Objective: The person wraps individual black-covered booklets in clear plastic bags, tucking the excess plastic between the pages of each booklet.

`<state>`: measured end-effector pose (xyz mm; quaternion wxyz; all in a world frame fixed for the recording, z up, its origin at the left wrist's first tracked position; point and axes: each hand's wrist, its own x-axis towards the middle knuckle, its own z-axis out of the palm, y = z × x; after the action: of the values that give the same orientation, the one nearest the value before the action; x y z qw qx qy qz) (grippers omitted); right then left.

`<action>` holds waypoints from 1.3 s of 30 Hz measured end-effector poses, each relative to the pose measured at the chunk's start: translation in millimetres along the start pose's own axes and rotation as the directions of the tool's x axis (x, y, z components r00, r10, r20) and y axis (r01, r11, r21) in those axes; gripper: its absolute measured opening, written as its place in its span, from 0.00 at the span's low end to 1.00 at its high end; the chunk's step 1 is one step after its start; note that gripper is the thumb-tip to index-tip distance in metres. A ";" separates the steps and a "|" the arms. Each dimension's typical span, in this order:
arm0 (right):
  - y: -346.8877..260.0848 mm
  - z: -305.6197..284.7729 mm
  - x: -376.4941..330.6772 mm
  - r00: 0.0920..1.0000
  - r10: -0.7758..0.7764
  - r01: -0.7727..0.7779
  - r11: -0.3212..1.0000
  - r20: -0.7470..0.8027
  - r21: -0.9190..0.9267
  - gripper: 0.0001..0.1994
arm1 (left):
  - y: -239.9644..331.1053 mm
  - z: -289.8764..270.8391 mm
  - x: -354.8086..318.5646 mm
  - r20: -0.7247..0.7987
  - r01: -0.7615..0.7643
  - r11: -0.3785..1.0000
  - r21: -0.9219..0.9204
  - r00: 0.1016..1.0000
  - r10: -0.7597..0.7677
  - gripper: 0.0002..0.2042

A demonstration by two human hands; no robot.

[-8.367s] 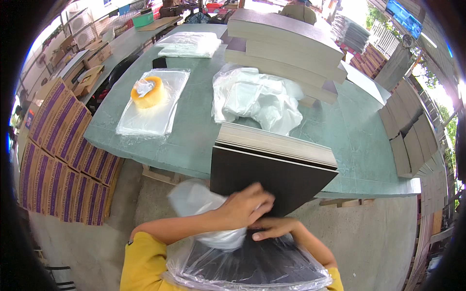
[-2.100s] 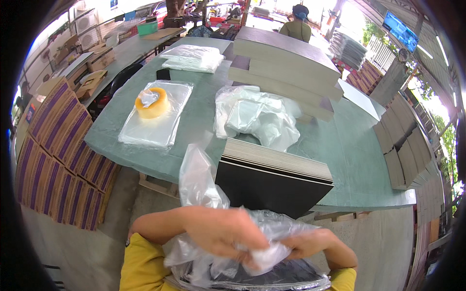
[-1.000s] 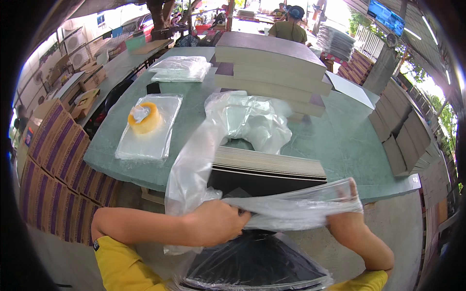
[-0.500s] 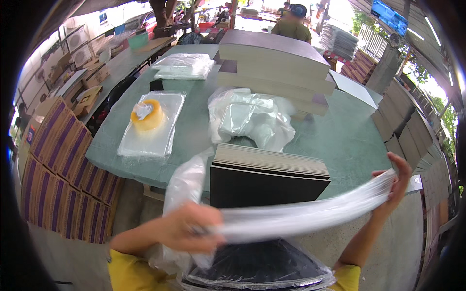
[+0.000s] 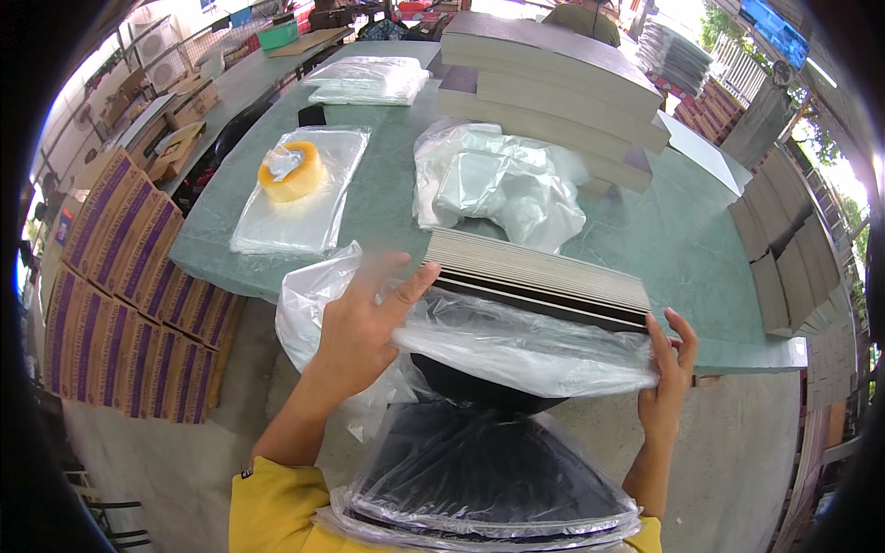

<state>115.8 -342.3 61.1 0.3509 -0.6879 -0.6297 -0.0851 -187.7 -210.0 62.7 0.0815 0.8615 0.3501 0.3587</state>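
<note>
A stack of thin boards [image 5: 539,278] with pale edges and a black front stands at the near edge of the green table. A clear plastic bag [image 5: 544,346] is stretched across its black face, its opening near the stack's upper edge. My left hand [image 5: 359,323] grips the bag at the stack's left corner, forefinger reaching the board edges; its other fingertips are blurred. At the right end my right hand [image 5: 668,369] holds the bag's other side, fingers against the corner. Nearest me is a black stack inside clear plastic [image 5: 470,461]. Loose clear plastic [image 5: 309,286] hangs beside my left hand.
On the table [image 5: 645,249] lie a yellow tape roll [image 5: 295,175] on flat clear bags [image 5: 253,226], crumpled plastic [image 5: 507,189] and more folded bags [image 5: 373,78]. Tall board stacks [image 5: 553,83] stand behind. Striped cartons [image 5: 120,304] are piled left, and a person [image 5: 590,20] is beyond.
The bag, earlier stretched in the air between both hands, now lies over the front of the board stack. Both hands have moved to the stack's two ends, the right one inward.
</note>
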 end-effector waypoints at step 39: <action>108.1 110.4 -161.0 0.353 0.231 -0.934 0.150 0.907 0.325 0.08 | -91.2 111.8 -156.0 0.949 0.944 -0.134 -0.300 0.281 -0.146 0.19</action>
<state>149.1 -402.8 -151.2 0.3742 -0.5947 -0.2868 0.6512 -239.5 -233.2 -142.0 0.8364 0.3881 0.3822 0.0613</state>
